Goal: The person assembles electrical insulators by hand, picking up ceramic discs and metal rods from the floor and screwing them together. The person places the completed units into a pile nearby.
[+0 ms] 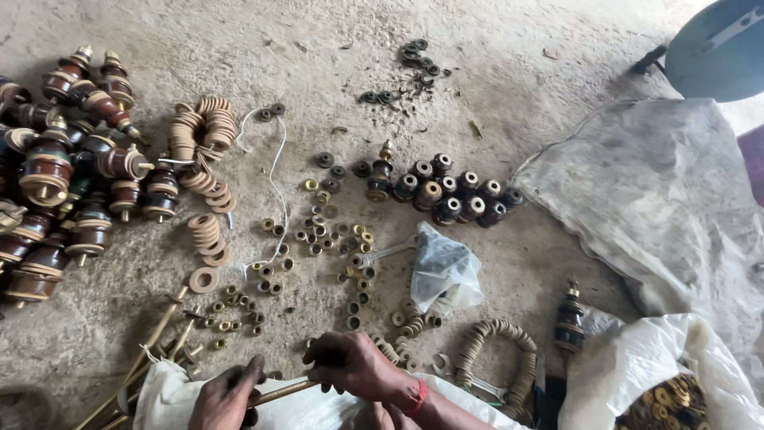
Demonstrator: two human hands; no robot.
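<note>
Fingers of your right hand (354, 368) curl down over the upper end of a thin brass rod (280, 391), closed around it, while your left hand (227, 396) wraps shut around the same rod lower down. That rod lies slanted across a white cloth sack (171, 394) at the bottom edge of the view, just in front of you. A red band (419, 396) circles your right wrist.

Beyond your hands, the dusty concrete floor (493, 72) is strewn with sorted parts. Brown ceramic insulator bushings (56, 183) are heaped at the far left. Beside them sit stacks of tan washers (203, 143), and more brass rods (155, 338) lie near your left hand. Small brass nuts and rings (318, 235) are scattered in the middle. A row of dark caps (450, 195) stands farther back. A crumpled clear plastic bag (443, 271) lies just beyond your right hand, with a curved string of washers (497, 350) to its right and a single small upright bushing (570, 318) near that. A grey tarpaulin (660, 191) covers the right side.
</note>
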